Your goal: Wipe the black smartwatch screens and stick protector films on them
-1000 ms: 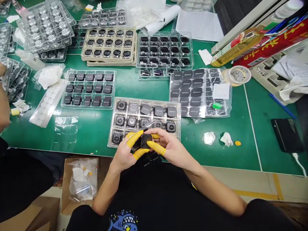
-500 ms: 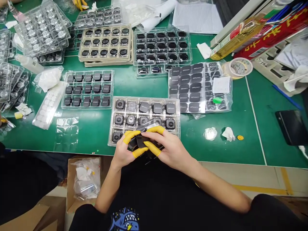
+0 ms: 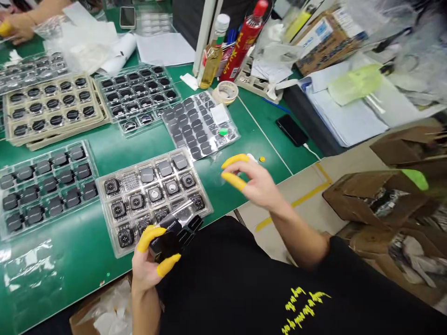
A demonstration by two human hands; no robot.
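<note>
My left hand (image 3: 148, 260), yellow covers on thumb and forefinger, grips a dark glossy square piece (image 3: 168, 244) by its edges. A clear sheet of black stickers (image 3: 188, 230) with small white print sticks out beside it, held in the same hand. Over the table's front edge, my right hand (image 3: 253, 181) hangs with thumb and forefinger curved and a gap between their tips; nothing shows in it. Partly under the left hand's sheet lies a clear tray (image 3: 206, 197) of black square modules (image 3: 137, 201), some with grey square tops (image 3: 164, 168).
To the left is a tray of dark square pieces (image 3: 50, 182). Behind stand trays of round black lenses (image 3: 152, 86), a sticker sheet (image 3: 195, 128), a tape roll (image 3: 225, 92), bottles (image 3: 210, 60) and a charging phone (image 3: 291, 130). Another person's hand (image 3: 19, 28) shows top left.
My right hand has come away from the dark piece and moved right. My left hand keeps the piece and sticker sheet. The view has swung to the right.
</note>
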